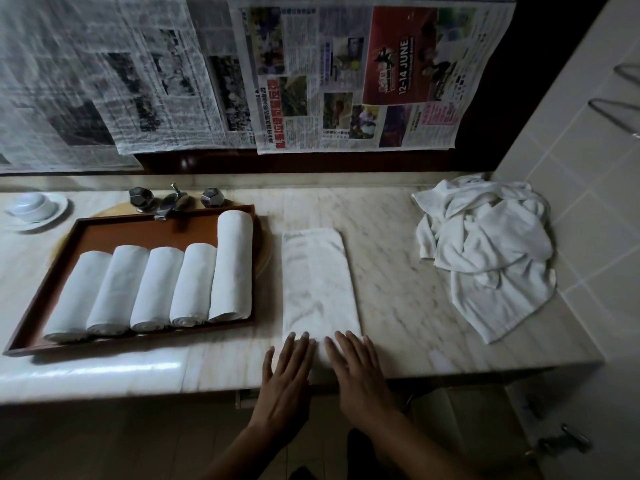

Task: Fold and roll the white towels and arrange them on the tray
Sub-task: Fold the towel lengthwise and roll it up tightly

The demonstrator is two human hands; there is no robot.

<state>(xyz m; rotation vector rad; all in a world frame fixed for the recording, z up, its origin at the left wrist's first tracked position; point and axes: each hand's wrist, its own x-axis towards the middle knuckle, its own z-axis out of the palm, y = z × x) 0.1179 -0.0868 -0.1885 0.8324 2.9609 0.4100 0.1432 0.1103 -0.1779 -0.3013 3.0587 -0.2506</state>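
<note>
Midway through: five rolls done, a sixth about to begin.
Pressing left hand (287, 372) and right hand (360, 372), fingers straight and flat, side by side on the near end of the long folded white towel (317, 282) on the pale marble worktop (398, 271), just right of the brown wooden tray (104, 230) carrying five rolled white towels (156, 289); crumpled white towel heap (485, 251) waiting far right, bare marble lying between; wrists hanging past the near edge.
</note>
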